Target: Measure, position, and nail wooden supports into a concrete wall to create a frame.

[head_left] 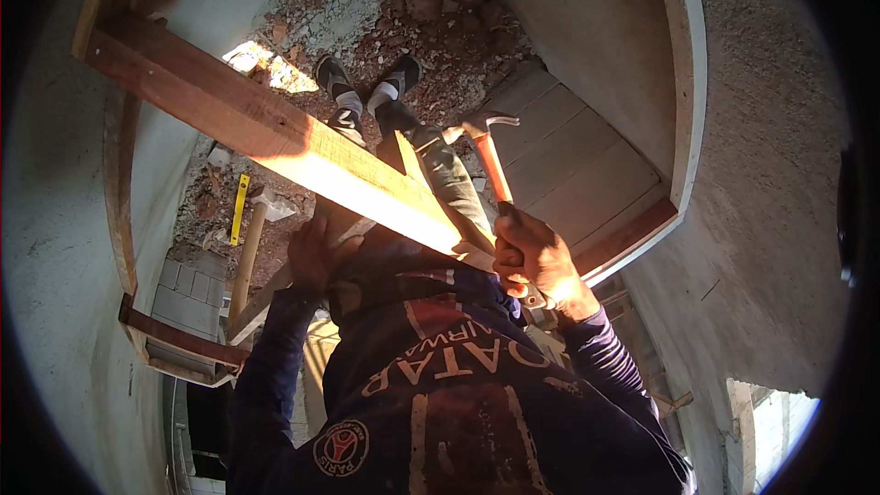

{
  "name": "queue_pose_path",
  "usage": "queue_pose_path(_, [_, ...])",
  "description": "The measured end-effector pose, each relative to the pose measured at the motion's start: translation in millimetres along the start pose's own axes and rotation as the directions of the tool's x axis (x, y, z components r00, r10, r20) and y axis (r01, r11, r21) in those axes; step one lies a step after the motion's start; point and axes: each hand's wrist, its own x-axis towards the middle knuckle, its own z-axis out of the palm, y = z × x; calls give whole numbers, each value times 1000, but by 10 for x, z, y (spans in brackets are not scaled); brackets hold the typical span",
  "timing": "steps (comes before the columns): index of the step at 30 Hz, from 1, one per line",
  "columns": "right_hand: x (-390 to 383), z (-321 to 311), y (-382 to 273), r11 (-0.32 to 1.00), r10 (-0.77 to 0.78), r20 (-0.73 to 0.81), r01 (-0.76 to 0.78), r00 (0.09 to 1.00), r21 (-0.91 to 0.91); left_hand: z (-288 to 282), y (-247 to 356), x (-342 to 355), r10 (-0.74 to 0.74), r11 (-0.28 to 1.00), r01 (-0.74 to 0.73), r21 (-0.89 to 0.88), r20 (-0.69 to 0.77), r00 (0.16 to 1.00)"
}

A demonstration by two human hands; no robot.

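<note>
My right hand [534,261] is closed round the dark grip of a claw hammer [492,165]. Its head points up and away, right of my legs. A long reddish wooden beam [275,137] slants from the upper left to just beside this hand, its near end in bright sunlight. A shorter wooden piece [410,160] sticks up against the beam's far side. In shadow below the beam, my left hand [314,255] looks closed round a greyish wooden batten [261,310]; its fingers are partly dark.
A yellow spirit level [240,209] and a wooden-handled tool [249,257] with a pale head are at the left. Rubble [431,0] covers the ground around my shoes [400,76]. Grey boards [577,147] lie at the right. Wood-edged plastered walls [761,128] curve around both sides.
</note>
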Motion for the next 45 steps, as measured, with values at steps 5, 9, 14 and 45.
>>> queue_pose_path(5, [-280,-183,-355,771,-589,-381,637,713,-1,-6,-22,-35,-39,999,39,2,41,998])
queue_pose_path(9, [212,-114,320,821,-569,-242,556,786,-126,54,-9,36,-43,999,46,-26,105,994])
queue_pose_path(14, [0,-76,-68,986,-165,-142,162,976,-31,-66,29,-35,-71,997,74,-22,112,991])
queue_pose_path(45, [168,-126,-225,975,-223,-203,221,954,-33,-142,230,66,-177,984,176,25,21,984])
